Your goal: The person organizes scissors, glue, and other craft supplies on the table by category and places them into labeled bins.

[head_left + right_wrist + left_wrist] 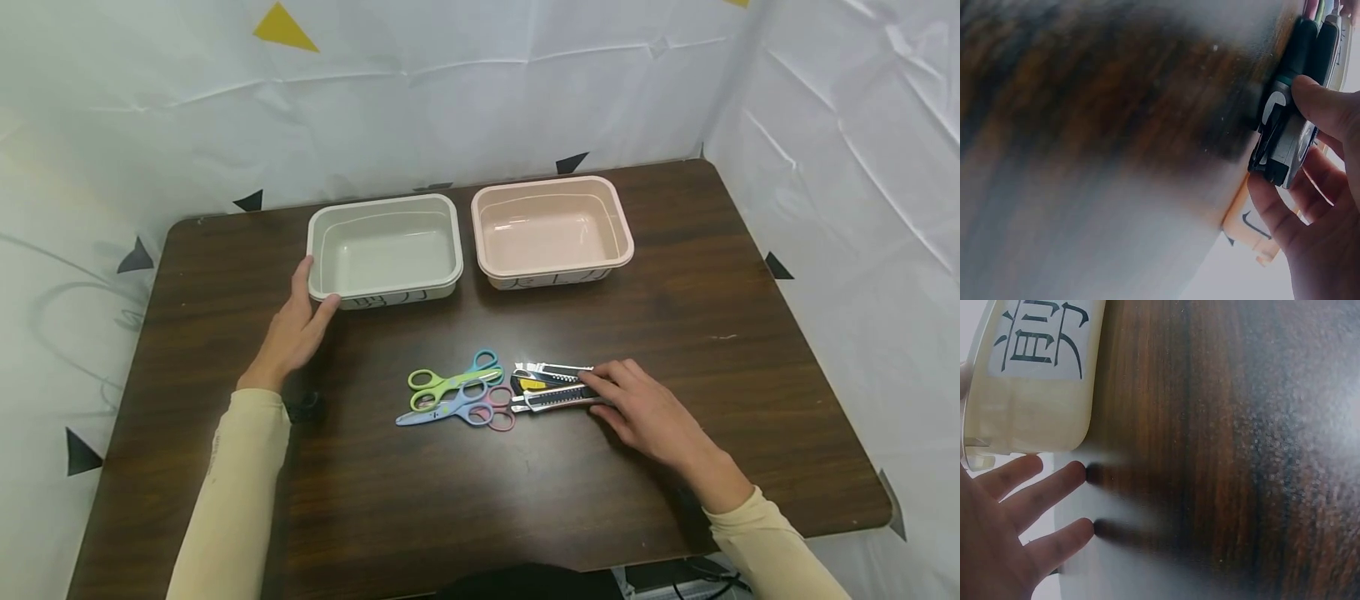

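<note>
Watching remotely, I see the left hand (288, 333), fingers straight, touching the upper-left box (390, 250); the right hand (648, 417) pinches knives (553, 398) near centre, whose loose stacking could let one slip.

The head view looks forward-down; both wrist views share its table (720, 292) up close, the blurred right seemingly tilted.

Against my left hand (296, 329), the grey-green box (386, 250) looks like smooth, glossy plastic with a paper label (1041, 340). At my right hand (645, 408), the utility knives (555, 398) show shiny metal and dark plastic; left of it, the scissors (457, 382) look plastic. Beneath both, the table (450, 500) shows glossy wood grain.
</note>
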`<state>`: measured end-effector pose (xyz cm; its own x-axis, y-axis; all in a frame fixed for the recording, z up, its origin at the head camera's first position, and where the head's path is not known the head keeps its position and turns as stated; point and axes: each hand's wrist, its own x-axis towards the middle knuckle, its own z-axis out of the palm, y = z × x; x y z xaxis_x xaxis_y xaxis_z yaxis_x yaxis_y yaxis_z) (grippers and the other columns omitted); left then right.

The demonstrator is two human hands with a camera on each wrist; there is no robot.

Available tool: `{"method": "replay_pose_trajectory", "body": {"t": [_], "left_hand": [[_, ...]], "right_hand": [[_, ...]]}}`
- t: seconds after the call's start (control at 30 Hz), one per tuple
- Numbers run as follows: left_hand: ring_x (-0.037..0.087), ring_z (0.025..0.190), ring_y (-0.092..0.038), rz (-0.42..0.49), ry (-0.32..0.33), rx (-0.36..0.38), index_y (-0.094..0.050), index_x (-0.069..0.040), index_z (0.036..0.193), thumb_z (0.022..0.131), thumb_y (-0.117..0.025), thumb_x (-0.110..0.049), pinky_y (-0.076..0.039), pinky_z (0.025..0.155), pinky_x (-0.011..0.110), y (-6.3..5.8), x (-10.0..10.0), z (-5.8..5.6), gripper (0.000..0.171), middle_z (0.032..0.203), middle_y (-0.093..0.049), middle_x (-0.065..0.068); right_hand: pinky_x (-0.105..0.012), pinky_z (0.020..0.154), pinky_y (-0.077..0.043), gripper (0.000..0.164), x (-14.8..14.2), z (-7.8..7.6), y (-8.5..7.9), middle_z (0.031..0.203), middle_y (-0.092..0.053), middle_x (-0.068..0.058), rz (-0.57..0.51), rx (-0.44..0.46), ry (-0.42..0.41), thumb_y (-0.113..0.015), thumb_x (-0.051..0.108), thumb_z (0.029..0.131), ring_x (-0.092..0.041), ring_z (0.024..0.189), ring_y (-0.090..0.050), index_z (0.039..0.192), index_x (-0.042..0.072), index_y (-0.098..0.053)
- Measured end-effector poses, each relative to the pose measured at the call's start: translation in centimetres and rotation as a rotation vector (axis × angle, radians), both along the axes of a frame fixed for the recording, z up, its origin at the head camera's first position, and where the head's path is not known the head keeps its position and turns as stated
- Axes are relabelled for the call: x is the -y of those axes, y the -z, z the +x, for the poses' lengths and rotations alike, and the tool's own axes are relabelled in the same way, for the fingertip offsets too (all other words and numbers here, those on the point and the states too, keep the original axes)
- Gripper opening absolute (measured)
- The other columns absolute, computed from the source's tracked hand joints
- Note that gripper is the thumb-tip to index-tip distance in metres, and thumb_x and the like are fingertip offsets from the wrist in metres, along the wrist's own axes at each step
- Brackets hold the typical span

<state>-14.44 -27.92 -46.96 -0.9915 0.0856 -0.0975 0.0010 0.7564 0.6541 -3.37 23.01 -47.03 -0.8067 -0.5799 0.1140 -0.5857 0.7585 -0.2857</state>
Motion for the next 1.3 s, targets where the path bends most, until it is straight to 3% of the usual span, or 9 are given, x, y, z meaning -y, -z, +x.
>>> {"method": "replay_pose_trajectory", "body": {"t": [0.5, 0.9, 1.3], "left_hand": [[0.046, 0.128, -0.039, -0.009, -0.010, -0.034, 0.011, -0.045, 0.149, 0.095, -0.038, -0.060, -0.028, 0.099, 0.067, 0.3, -0.4, 0.0, 0.074, 0.155, -0.023, 0.018], [0.047, 0.135, -0.029, -0.032, -0.008, 0.035, 0.019, -0.044, 0.147, 0.095, -0.034, -0.063, -0.022, 0.102, 0.067, -0.2, -0.3, 0.5, 0.077, 0.160, -0.009, 0.008], [0.045, 0.136, -0.029, -0.028, -0.007, 0.024, 0.019, -0.045, 0.147, 0.095, -0.034, -0.062, -0.023, 0.102, 0.067, -0.4, -0.2, 0.7, 0.075, 0.160, -0.008, 0.006]], "right_hand": [[-0.038, 0.078, -0.048, 0.049, -0.5, 0.4, -0.2, 0.116, -0.056, -0.005, -0.021, -0.010, -0.019, -0.075, 0.018, 0.083, -0.019, 0.100, -0.049, 0.129, 0.011, -0.059], [-0.036, 0.077, -0.048, 0.047, -0.6, 0.8, -0.4, 0.115, -0.056, -0.003, -0.039, -0.013, -0.024, -0.074, 0.019, 0.084, -0.017, 0.098, -0.047, 0.129, 0.012, -0.060], [-0.033, 0.074, -0.047, 0.045, -0.5, 0.6, -1.3, 0.112, -0.056, -0.004, -0.086, -0.030, -0.022, -0.075, 0.014, 0.082, -0.018, 0.096, -0.047, 0.125, 0.009, -0.061]]}}
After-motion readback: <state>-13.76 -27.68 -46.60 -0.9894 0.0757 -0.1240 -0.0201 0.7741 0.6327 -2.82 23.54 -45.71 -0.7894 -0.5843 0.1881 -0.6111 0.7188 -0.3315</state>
